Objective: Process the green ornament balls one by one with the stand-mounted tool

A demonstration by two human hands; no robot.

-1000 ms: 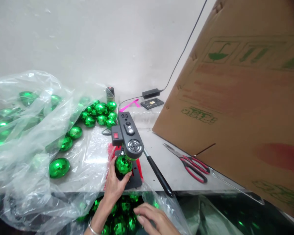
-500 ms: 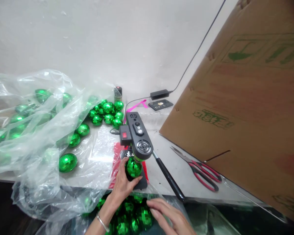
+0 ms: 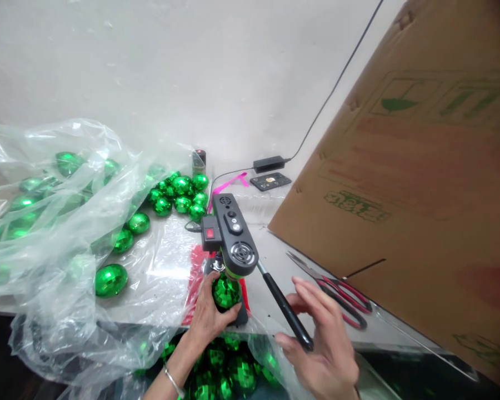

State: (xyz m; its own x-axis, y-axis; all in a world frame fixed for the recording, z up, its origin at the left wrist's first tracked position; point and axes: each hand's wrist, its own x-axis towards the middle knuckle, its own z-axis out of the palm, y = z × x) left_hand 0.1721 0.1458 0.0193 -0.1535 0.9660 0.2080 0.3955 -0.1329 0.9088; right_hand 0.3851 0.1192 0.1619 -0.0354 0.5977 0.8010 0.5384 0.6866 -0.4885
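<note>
Both forearms are bare, no sleeves showing. The left hand has a thin silver bangle around its wrist, at seven o'clock from the hand; the right hand wears nothing

Grey bench w/ scissors, plastic sheet, cardboard box.

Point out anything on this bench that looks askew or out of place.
The carton leans tilted over the scissors rather than standing flat. Loose green balls lie scattered on crumpled plastic. No damage shows.
</note>
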